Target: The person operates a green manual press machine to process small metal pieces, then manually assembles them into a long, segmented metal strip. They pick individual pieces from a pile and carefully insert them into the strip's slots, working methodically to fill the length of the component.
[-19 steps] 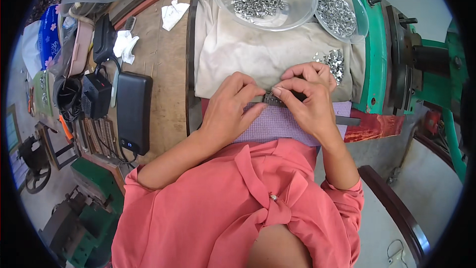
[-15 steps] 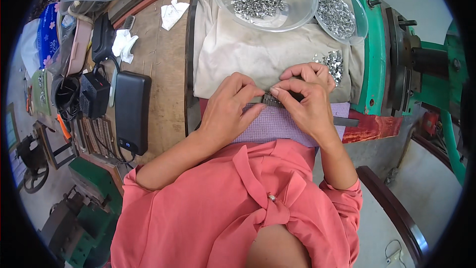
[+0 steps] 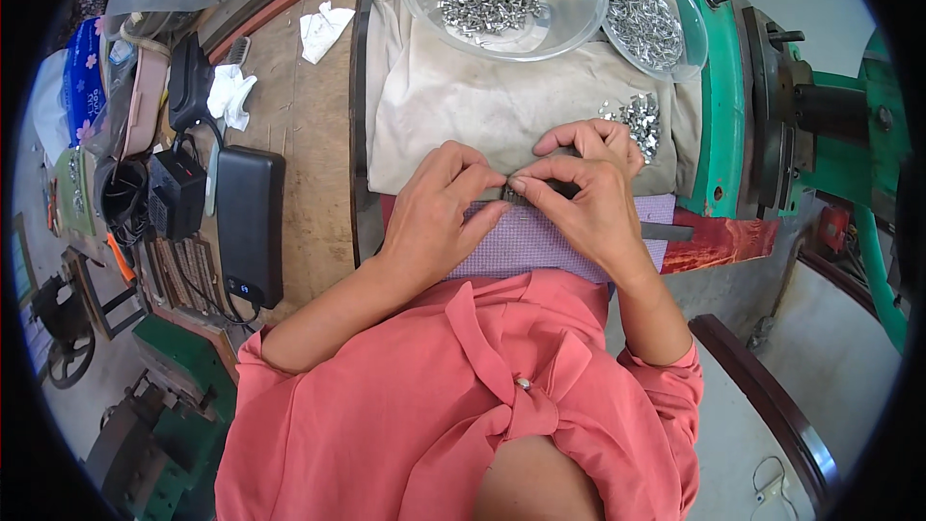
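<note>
Both my hands meet at a dark grey metal bar point(image 3: 667, 232) lying across a purple checked cloth point(image 3: 569, 249) in front of me. My left hand point(image 3: 436, 212) is closed, its thumb and forefinger gripping the bar near the middle. My right hand point(image 3: 600, 195) is closed too, thumb and forefinger tips pinched together over the bar beside the left fingertips. Whatever small thing sits in that pinch is hidden. The bar's right end sticks out past my right wrist. Beyond my right hand lies a loose heap of small shiny metal pieces point(image 3: 640, 127) on a pale cloth point(image 3: 434, 116).
A large clear bowl point(image 3: 413, 14) and a smaller one point(image 3: 698, 34) hold small metal parts at the back. Green machinery point(image 3: 719, 106) stands to the right. On the wooden table point(image 3: 313, 174) at left are a black power bank point(image 3: 251, 227), crumpled tissue point(image 3: 231, 96) and cables.
My right thumb and forefinger have slid slightly left along the bar, closer to my left fingertips, covering more of its notched part. The whole view has shifted a little.
</note>
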Available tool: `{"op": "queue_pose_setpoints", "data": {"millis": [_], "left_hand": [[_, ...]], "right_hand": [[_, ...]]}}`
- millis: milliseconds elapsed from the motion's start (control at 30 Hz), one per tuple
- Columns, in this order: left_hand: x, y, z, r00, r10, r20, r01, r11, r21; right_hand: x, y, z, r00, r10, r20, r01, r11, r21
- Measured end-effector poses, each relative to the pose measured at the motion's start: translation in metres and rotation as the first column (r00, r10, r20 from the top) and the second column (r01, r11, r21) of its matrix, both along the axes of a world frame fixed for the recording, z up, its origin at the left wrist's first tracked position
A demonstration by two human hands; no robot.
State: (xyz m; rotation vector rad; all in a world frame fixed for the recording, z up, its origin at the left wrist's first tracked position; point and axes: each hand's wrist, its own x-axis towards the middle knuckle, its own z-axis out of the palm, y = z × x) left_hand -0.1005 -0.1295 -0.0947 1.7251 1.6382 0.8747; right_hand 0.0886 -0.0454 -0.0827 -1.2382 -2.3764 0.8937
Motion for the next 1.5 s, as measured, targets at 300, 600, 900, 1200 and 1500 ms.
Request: {"op": "queue_pose_setpoints", "data": {"millis": [300,600,900,1200,1500], "left_hand": [[0.0002,-0.0005,0.0000,1.000,0.005,0.004,-0.005,1.000,-0.022],[0.0001,0.0003,0.0006,1.000,-0.001,-0.003,0.001,1.000,-0.010],[0.0003,-0.0006,-0.0003,1.000,0.010,0.022,-0.010,1.000,-0.009],[-0.0002,-0.0003,-0.0005,1.000,0.007,0.020,-0.007,1.000,-0.019],[0.0002,0.0002,0.0001,1.000,0.011,0.013,-0.010,1.000,-0.026]], "right_hand": [[0.0014,0.0021,0.0019,1.000,0.014,0.001,-0.013,1.000,-0.011],[0.0019,0.0028,0.0024,1.000,0.026,0.007,-0.026,1.000,0.003],[-0.0021,0.0012,-0.0004,1.000,0.015,0.010,-0.016,0.999,0.046],[-0.0045,-0.0003,0.0016,0.999,0.010,0.040,-0.012,0.999,0.046],[0.0010,0.0033,0.0031,0.999,0.034,0.013,-0.035,0.999,0.040]]}}
